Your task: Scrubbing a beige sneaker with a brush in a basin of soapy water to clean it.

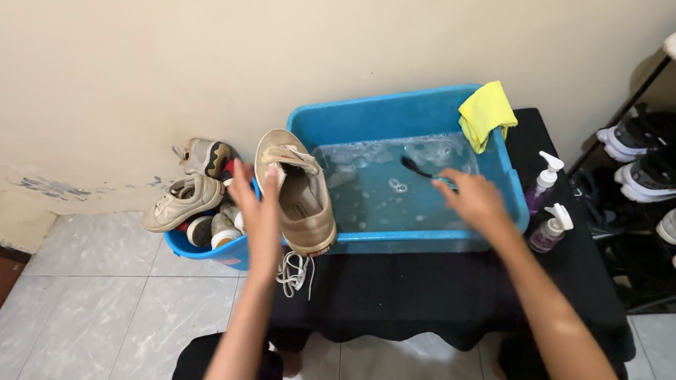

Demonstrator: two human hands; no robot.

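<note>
Left hand (261, 208): we grip the tan shoe (299, 191), fingers wrapped on its side, at the blue tub's (377, 116) left rim.
Right hand (474, 198): we pinch a dark brush (420, 169) over the tub's soapy water.
Yellow cloth (487, 112): draped on the tub's far right corner.
Spray bottles (547, 208): just right of the tub.

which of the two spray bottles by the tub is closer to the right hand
The nearer, lower spray bottle, just beside the right hand wrist. The other spray bottle stands farther back, toward the yellow cloth on the blue tub rim.
</note>
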